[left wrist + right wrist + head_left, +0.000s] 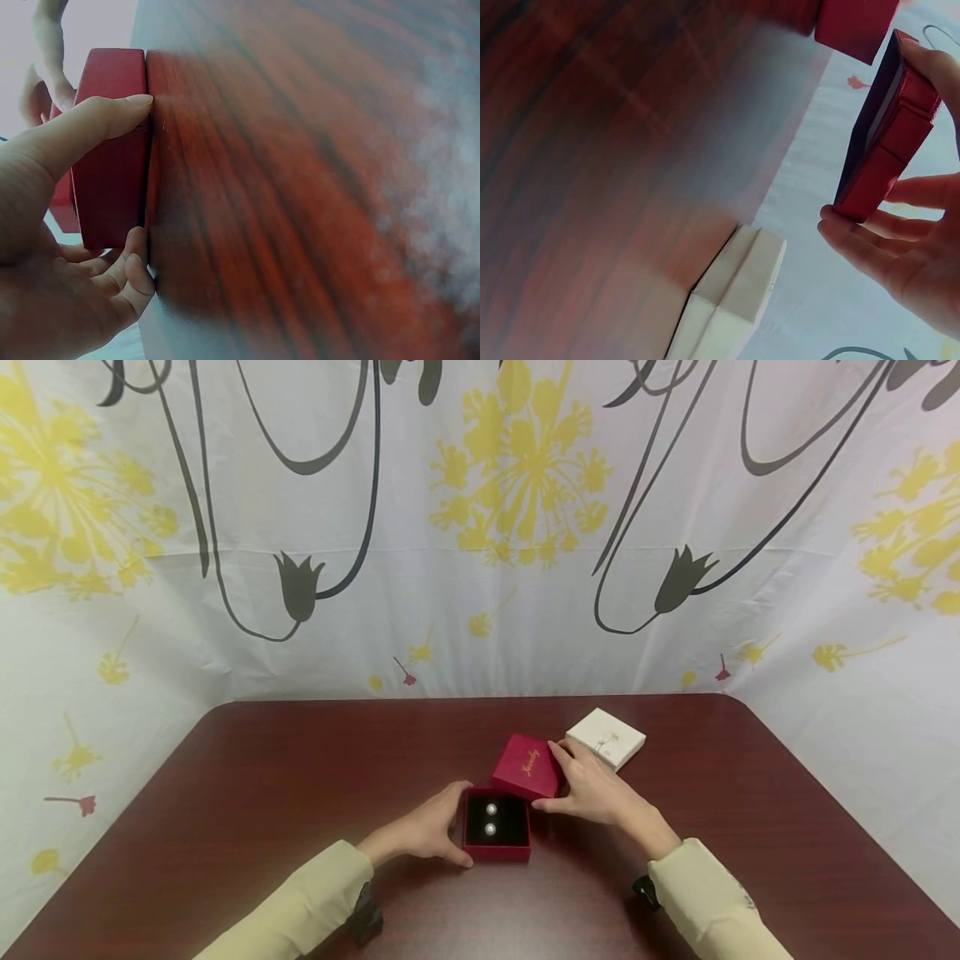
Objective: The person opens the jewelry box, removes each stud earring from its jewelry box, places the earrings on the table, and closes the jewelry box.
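A small red jewelry box base (497, 852) sits on the table with a black lining that carries two pearl earrings (491, 819). My left hand (431, 827) grips this base from its left, the thumb (112, 124) on the near side and the fingers at the far side. Just behind and to the right, my right hand (596, 783) holds the red lid (527, 767) tilted, gold lettering upward. In the right wrist view the lid (889, 142) is off the table, its hollow side partly showing, with thumb and fingertips at opposite edges.
A white box (606, 737) with a small printed design lies behind my right hand, near the table's back. The dark red wooden table (315, 768) ends at a white patterned curtain (480, 635).
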A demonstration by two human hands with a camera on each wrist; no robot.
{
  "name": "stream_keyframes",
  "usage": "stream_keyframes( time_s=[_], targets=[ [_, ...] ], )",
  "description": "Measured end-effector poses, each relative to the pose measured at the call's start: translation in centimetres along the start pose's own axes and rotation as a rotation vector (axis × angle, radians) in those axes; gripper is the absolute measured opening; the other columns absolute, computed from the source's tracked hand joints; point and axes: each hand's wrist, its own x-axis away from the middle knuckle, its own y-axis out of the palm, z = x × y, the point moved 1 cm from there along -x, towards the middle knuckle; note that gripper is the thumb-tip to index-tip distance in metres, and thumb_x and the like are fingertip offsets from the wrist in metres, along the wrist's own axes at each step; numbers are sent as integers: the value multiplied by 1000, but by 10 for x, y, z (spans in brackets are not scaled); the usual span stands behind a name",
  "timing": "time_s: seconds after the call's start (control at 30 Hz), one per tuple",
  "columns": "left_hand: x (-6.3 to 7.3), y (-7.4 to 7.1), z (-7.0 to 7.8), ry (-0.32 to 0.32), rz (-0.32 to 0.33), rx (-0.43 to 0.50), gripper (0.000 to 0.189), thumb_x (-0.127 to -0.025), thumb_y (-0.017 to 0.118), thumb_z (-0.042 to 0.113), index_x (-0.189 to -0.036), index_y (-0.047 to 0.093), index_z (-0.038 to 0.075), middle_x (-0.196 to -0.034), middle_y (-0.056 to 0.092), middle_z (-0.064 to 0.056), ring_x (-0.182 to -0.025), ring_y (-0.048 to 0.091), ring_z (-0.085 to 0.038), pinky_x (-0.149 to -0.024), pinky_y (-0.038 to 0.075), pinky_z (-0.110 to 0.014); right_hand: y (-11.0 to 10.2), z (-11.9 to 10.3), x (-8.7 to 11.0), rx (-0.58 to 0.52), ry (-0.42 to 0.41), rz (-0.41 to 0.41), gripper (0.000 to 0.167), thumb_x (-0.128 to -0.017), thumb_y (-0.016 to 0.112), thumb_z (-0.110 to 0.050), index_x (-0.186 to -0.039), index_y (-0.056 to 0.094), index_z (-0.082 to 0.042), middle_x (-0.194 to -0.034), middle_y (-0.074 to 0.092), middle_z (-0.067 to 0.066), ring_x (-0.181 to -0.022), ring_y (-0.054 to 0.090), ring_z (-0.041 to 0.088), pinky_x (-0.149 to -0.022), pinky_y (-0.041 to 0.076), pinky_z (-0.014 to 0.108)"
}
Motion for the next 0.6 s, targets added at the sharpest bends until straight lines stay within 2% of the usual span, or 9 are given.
stream_keyframes(
  time_s=[0.4, 0.6],
  targets=[
    [0, 0, 0, 3, 0, -3, 94, -54, 83, 17, -126, 29, -11, -119, 43, -17, -108, 44, -25, -92, 38, -38, 3, 11, -1, -8, 81, -89, 80, -66, 73, -43, -119, 48, 12, -119, 46, 27, -106, 47, 36, -85, 44, 42],
    [0, 0, 0, 1, 3, -2, 93, -54, 83, 16, -125, 30, -11, -119, 43, -18, -111, 44, -27, -94, 37, -40, 5, 15, -3, -17, 123, -103, 79, -66, 73, -43, -118, 48, 12, -117, 47, 27, -102, 49, 37, -85, 44, 43]
  ],
)
